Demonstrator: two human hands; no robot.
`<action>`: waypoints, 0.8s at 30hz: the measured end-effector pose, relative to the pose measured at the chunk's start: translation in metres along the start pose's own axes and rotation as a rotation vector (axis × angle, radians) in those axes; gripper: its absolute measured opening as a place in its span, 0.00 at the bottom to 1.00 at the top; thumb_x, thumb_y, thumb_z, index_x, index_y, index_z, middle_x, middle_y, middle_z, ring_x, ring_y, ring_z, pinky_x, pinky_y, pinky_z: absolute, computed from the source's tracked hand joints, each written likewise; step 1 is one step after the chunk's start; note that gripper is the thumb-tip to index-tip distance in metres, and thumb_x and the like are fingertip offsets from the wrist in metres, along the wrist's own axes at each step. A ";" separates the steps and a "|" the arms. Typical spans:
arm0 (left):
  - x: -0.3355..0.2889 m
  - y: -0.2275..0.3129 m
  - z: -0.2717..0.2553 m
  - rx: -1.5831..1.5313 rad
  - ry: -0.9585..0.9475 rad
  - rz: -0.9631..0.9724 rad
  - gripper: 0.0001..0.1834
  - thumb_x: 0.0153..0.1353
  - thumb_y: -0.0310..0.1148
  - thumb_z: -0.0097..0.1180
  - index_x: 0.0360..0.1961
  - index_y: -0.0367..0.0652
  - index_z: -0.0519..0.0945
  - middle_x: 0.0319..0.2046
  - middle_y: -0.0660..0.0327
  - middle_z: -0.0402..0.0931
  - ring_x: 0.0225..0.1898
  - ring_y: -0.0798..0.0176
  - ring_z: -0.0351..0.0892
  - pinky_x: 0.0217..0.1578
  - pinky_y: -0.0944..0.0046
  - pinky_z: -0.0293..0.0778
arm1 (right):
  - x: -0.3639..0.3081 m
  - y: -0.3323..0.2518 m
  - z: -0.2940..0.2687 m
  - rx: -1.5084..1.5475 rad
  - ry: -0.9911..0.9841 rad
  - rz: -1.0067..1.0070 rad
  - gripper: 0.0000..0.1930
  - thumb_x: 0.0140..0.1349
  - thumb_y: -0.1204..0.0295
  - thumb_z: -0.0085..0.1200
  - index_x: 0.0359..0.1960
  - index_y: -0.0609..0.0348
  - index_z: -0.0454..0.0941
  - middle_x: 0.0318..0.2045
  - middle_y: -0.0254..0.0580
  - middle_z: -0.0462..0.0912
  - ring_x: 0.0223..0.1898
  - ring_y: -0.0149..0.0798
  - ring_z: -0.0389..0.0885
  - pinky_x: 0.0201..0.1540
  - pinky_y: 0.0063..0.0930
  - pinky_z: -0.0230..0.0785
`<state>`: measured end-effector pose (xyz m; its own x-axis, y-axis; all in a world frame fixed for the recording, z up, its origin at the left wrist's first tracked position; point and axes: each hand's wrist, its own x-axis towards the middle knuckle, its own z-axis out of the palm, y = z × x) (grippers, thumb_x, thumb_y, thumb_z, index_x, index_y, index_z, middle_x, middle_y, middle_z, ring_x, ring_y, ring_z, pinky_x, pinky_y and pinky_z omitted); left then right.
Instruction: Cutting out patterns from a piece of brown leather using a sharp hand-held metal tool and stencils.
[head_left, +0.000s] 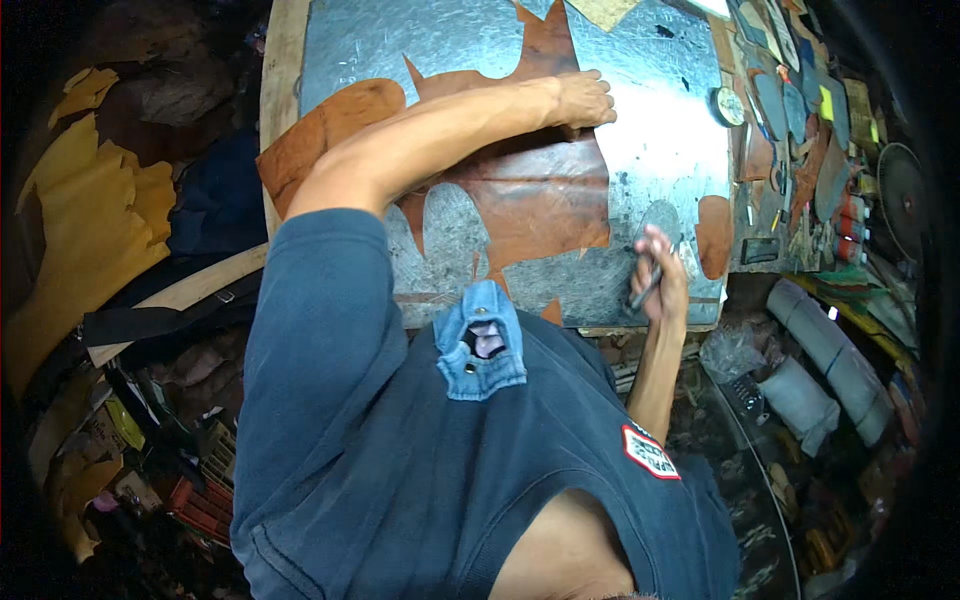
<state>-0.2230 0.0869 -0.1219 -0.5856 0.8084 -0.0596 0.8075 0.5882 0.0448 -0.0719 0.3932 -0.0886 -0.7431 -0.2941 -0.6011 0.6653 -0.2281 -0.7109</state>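
A large reddish-brown leather sheet with a ragged cut outline lies over the metal-topped table. My left arm reaches across it, and my left hand rests at its right side with the fingers curled in; what lies under them is hidden. Lower right, my right hand is closed on a slim dark tool, whose kind I cannot make out. Just beyond that hand lies a grey rounded sole-shaped piece. A brown leather offcut is to its right.
A round tin stands at the table's right edge. Farther right, a bench holds several leather scraps, tools and small red-capped bottles. Yellow hide hangs at the left. Rolled material and bags lie below right.
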 end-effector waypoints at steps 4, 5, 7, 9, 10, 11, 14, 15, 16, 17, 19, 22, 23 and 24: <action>0.015 -0.011 0.004 -0.137 -0.125 0.028 0.09 0.51 0.33 0.62 0.31 0.44 0.77 0.25 0.58 0.79 0.33 0.53 0.79 0.39 0.56 0.72 | -0.047 0.016 -0.022 0.062 0.128 -0.093 0.18 0.69 0.69 0.51 0.58 0.57 0.70 0.38 0.38 0.83 0.16 0.24 0.68 0.16 0.20 0.62; 0.015 -0.008 -0.009 -0.321 -0.002 0.078 0.07 0.52 0.32 0.59 0.30 0.43 0.77 0.21 0.56 0.77 0.29 0.51 0.78 0.36 0.56 0.73 | -0.056 0.017 -0.034 0.154 0.146 -0.147 0.18 0.69 0.68 0.51 0.58 0.58 0.70 0.37 0.38 0.83 0.17 0.23 0.69 0.16 0.20 0.63; 0.006 -0.003 -0.068 -0.408 0.071 0.144 0.06 0.54 0.32 0.56 0.29 0.41 0.78 0.20 0.56 0.77 0.27 0.52 0.77 0.34 0.57 0.73 | -0.064 0.014 -0.058 0.307 0.134 -0.265 0.17 0.70 0.67 0.50 0.57 0.59 0.70 0.36 0.38 0.83 0.17 0.23 0.69 0.16 0.20 0.63; -0.085 0.009 -0.140 -0.309 0.015 0.186 0.07 0.56 0.33 0.57 0.31 0.41 0.78 0.21 0.59 0.77 0.28 0.56 0.77 0.35 0.59 0.73 | -0.076 0.009 -0.084 0.371 0.146 -0.361 0.17 0.71 0.67 0.48 0.58 0.60 0.70 0.38 0.40 0.83 0.18 0.25 0.67 0.19 0.22 0.63; -0.110 0.017 -0.166 -0.386 0.062 0.089 0.09 0.56 0.34 0.57 0.34 0.40 0.78 0.27 0.57 0.76 0.33 0.55 0.75 0.40 0.58 0.71 | -0.073 0.003 -0.087 0.401 0.112 -0.371 0.17 0.71 0.67 0.48 0.58 0.60 0.70 0.38 0.41 0.83 0.18 0.25 0.67 0.20 0.23 0.63; -0.121 0.022 -0.188 -0.465 0.114 0.019 0.10 0.56 0.34 0.58 0.37 0.39 0.78 0.33 0.55 0.74 0.39 0.54 0.73 0.44 0.58 0.69 | -0.074 0.000 -0.094 0.423 0.091 -0.397 0.17 0.71 0.68 0.47 0.58 0.60 0.70 0.38 0.42 0.83 0.19 0.26 0.67 0.21 0.24 0.63; -0.137 0.025 -0.248 -0.703 0.275 -0.180 0.17 0.57 0.34 0.59 0.45 0.36 0.79 0.51 0.49 0.69 0.54 0.52 0.67 0.57 0.56 0.63 | -0.078 -0.004 -0.108 0.464 0.112 -0.455 0.16 0.72 0.69 0.46 0.58 0.61 0.71 0.39 0.43 0.84 0.19 0.27 0.68 0.21 0.23 0.63; -0.139 0.025 -0.265 -0.788 0.329 -0.246 0.20 0.57 0.35 0.60 0.48 0.35 0.79 0.57 0.47 0.67 0.59 0.51 0.65 0.61 0.56 0.61 | -0.079 -0.003 -0.114 0.463 0.097 -0.472 0.16 0.72 0.69 0.46 0.58 0.61 0.72 0.39 0.44 0.84 0.19 0.27 0.68 0.21 0.23 0.63; -0.141 0.023 -0.282 -0.873 0.385 -0.313 0.22 0.57 0.35 0.60 0.51 0.34 0.79 0.62 0.45 0.66 0.65 0.50 0.64 0.65 0.55 0.59 | -0.080 -0.001 -0.119 0.461 0.081 -0.490 0.16 0.72 0.69 0.46 0.57 0.61 0.72 0.40 0.44 0.84 0.19 0.27 0.68 0.21 0.23 0.63; -0.105 0.004 -0.211 -0.701 0.778 -0.234 0.20 0.61 0.34 0.59 0.54 0.39 0.78 0.56 0.49 0.73 0.58 0.57 0.71 0.60 0.66 0.65 | -0.094 0.008 -0.127 0.463 0.163 -0.521 0.16 0.72 0.68 0.47 0.57 0.60 0.73 0.39 0.42 0.84 0.19 0.26 0.68 0.20 0.22 0.62; -0.133 0.035 -0.181 -1.376 0.774 -0.473 0.29 0.65 0.34 0.56 0.68 0.50 0.66 0.61 0.52 0.69 0.59 0.56 0.70 0.62 0.66 0.63 | -0.090 0.011 -0.114 0.469 0.179 -0.478 0.15 0.71 0.68 0.47 0.56 0.59 0.73 0.38 0.39 0.83 0.19 0.26 0.67 0.21 0.22 0.62; -0.169 0.047 -0.062 -1.082 0.693 -0.901 0.15 0.61 0.40 0.58 0.39 0.38 0.81 0.28 0.62 0.78 0.33 0.70 0.72 0.35 0.66 0.70 | -0.083 0.020 -0.110 0.433 0.189 -0.411 0.16 0.71 0.67 0.49 0.56 0.57 0.72 0.37 0.35 0.83 0.19 0.26 0.68 0.22 0.23 0.64; -0.181 0.051 -0.008 -1.135 0.725 -0.941 0.16 0.61 0.40 0.58 0.42 0.37 0.82 0.30 0.60 0.80 0.34 0.68 0.74 0.37 0.65 0.72 | -0.077 0.020 -0.104 0.417 0.224 -0.375 0.16 0.70 0.66 0.49 0.56 0.57 0.72 0.36 0.35 0.83 0.19 0.25 0.68 0.22 0.23 0.64; -0.191 0.066 0.044 -1.234 0.817 -1.041 0.17 0.59 0.37 0.59 0.43 0.34 0.82 0.32 0.57 0.82 0.37 0.66 0.77 0.39 0.63 0.73 | -0.076 0.021 -0.102 0.398 0.270 -0.337 0.16 0.70 0.66 0.50 0.56 0.56 0.72 0.36 0.34 0.83 0.19 0.25 0.69 0.22 0.23 0.65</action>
<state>-0.0548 -0.0294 -0.1513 -0.9540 -0.2797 -0.1080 -0.1613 0.1752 0.9712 -0.0088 0.5050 -0.0953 -0.8755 0.0902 -0.4747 0.3263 -0.6142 -0.7185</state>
